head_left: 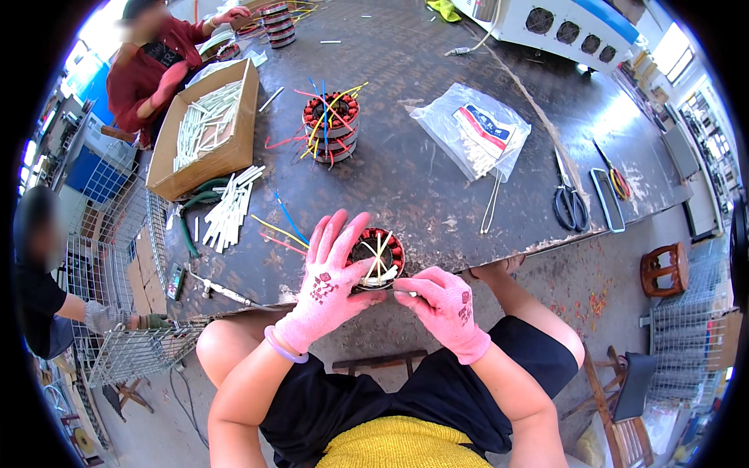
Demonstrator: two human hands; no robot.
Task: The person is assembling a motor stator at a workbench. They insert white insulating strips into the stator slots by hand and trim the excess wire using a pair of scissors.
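At the table's near edge sits a round motor stator [396,257] with red-wrapped coils and white ties crossing its opening. My left hand [328,285], in a pink glove, grips its left side, fingers over the rim and thumb along the near side. Yellow, red and blue lead wires [290,222] stick out to the left past that hand. Just off the stator's lower right, my gloved right hand [445,306] is closed in a pinch. A small white tip shows at its fingers, too little to name.
White sleeves [226,210] lie beside green-handled pliers [189,226] and a cardboard box [203,168] of more sleeves. Beyond stand stacked stators [331,140]. To the right are a bag of white ties [476,132], scissors [570,204] and a phone [607,200]. Two other people work at left.
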